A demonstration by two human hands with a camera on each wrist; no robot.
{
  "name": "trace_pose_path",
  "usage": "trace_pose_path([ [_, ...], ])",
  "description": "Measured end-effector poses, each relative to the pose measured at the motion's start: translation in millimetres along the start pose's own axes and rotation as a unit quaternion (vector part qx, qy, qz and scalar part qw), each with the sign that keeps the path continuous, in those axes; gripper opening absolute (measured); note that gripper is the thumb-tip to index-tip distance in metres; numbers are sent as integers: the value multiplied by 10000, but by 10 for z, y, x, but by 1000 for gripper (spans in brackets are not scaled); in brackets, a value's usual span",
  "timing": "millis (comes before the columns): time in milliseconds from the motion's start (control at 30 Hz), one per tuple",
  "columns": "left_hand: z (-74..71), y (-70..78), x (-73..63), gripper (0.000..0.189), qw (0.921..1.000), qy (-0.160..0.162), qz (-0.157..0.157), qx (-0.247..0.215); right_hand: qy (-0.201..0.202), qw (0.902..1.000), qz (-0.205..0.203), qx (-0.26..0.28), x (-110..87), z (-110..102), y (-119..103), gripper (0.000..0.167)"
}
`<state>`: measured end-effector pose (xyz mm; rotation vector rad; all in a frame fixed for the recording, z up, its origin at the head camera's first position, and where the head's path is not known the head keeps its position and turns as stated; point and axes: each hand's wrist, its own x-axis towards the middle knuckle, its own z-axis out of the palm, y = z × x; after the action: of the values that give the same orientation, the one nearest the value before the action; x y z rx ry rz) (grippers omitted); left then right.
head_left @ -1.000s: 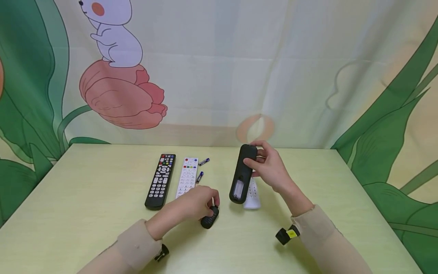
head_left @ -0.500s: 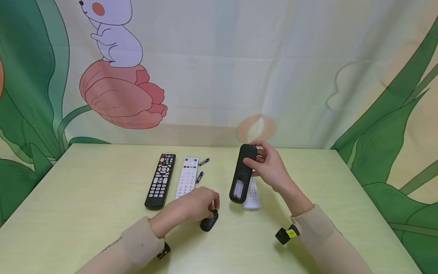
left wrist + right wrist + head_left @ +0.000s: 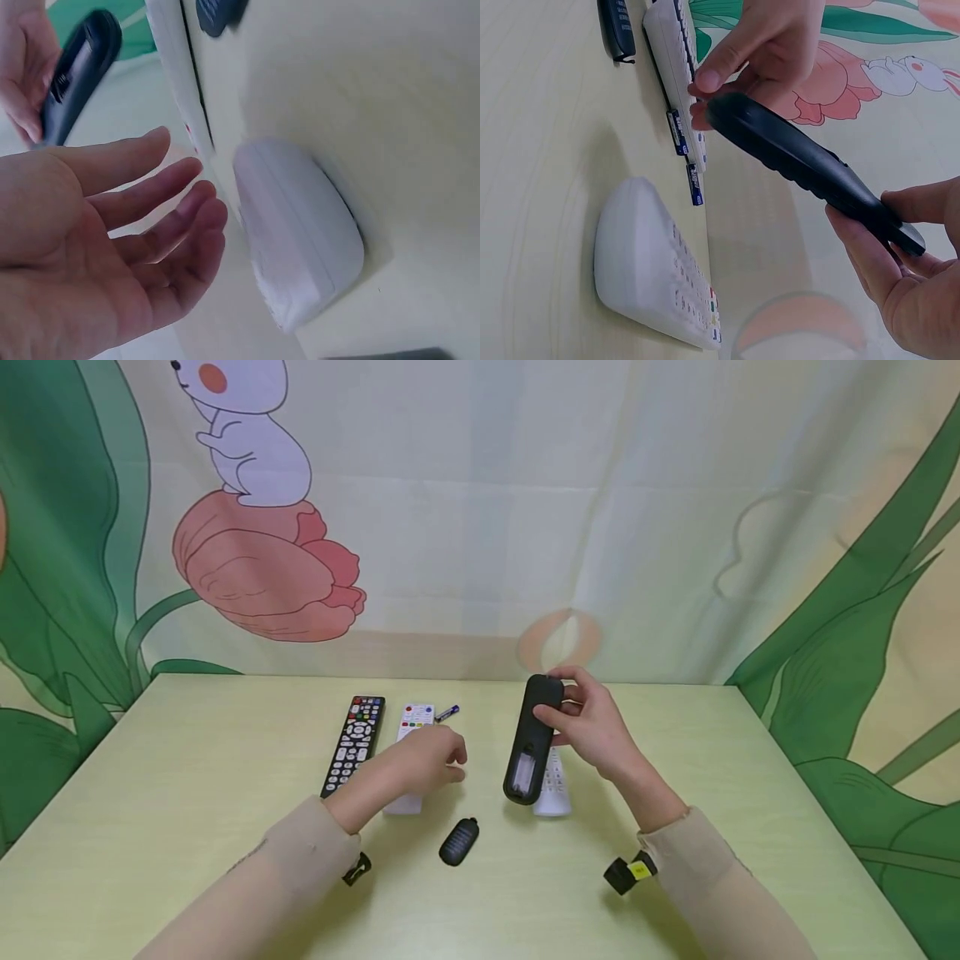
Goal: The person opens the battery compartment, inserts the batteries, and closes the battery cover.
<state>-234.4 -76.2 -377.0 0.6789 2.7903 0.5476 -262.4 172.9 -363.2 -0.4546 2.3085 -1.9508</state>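
Observation:
My right hand point(image 3: 592, 722) grips the upper end of a black remote control point(image 3: 529, 735), tilted with its back toward me and its battery compartment point(image 3: 523, 772) uncovered. My left hand point(image 3: 429, 760) hovers over a white remote control point(image 3: 405, 804), fingers loosely bent around nothing. Beside that remote lie two small blue AAA batteries, a nearer one point(image 3: 676, 133) and a farther one point(image 3: 695, 184); the nearer is hidden by my left hand in the head view. A small black battery cover point(image 3: 459, 842) with a tab rests on the table in front.
A second black remote control point(image 3: 358, 731) lies at the left, partly behind my left forearm. Another white remote control point(image 3: 553, 793) lies under the raised black one. A printed curtain point(image 3: 465, 527) hangs behind the table point(image 3: 187, 793).
My left hand has let go of the battery cover and moved up and slightly left, over the white remote control. My right hand and its black remote control stay in place.

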Motion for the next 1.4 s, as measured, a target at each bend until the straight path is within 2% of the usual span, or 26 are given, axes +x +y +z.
trace_pose_path([
  [133,-1,-89,94,23,9998,-42,-144,106,-31,10000,19,-45,1,2,13,50],
  [267,2,-166,171,28,9995,82,-179,235,-84,9999,29,-88,2,0,24,50],
  [500,0,-203,285,28,9988,224,-352,262,-118,9999,32,-102,5,2,30,50],
  [733,28,-221,399,10,9917,534,-621,992,-147,9999,-14,-72,-3,4,34,50],
  [900,31,-220,438,13,9870,540,-778,1295,-147,9998,-55,-99,-7,9,35,50],
  [1067,41,-225,462,14,9877,534,-835,1209,-153,9997,-82,-154,-13,20,25,50],
  [1233,61,-218,482,12,9878,533,-763,1245,-171,9996,-123,-210,-16,28,23,50],
  [1400,68,-207,484,16,9905,538,-754,1021,-174,9994,-119,-270,-18,29,19,50],
])
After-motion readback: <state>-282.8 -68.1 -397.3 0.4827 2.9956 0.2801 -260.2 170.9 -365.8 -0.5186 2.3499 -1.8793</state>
